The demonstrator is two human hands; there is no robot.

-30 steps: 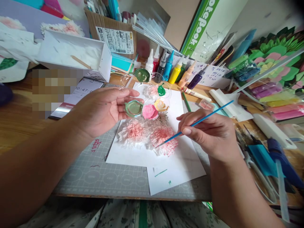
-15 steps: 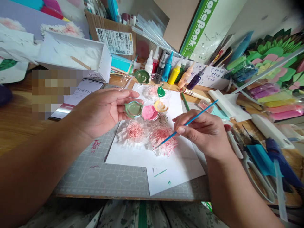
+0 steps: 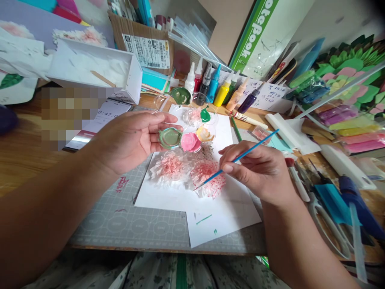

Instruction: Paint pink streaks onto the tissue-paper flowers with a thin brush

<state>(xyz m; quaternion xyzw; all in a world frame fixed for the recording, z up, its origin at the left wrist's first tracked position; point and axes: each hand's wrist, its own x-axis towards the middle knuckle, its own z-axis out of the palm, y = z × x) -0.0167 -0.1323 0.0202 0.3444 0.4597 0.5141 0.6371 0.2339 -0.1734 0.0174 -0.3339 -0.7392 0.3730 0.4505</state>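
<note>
My left hand [image 3: 132,142] grips the edge of a clear paint palette [image 3: 197,129], its wells holding green, pink and yellowish paint. In my right hand [image 3: 255,170] a thin blue paintbrush [image 3: 248,151] is pinched, slanting down to the left. The brush tip meets the lower left edge of a ruffled paper flower with red-tinged petals [image 3: 210,178]. Left of it lies a white flower with a pink centre [image 3: 171,166]. Both rest on white paper sheets [image 3: 168,200]. A further pale pink flower shows through and behind the palette.
Under the paper lies a grey cutting mat [image 3: 120,224]. Paint bottles [image 3: 223,93] stand in a row at the back. A white box [image 3: 96,68] and a phone [image 3: 104,116] are on the left. Scissors [image 3: 323,224] and a glue gun [image 3: 350,192] lie at right.
Almost nothing differs. The whole view has shifted very slightly; both hands keep the same hold, and the brush tip stays at the same flower's edge.
</note>
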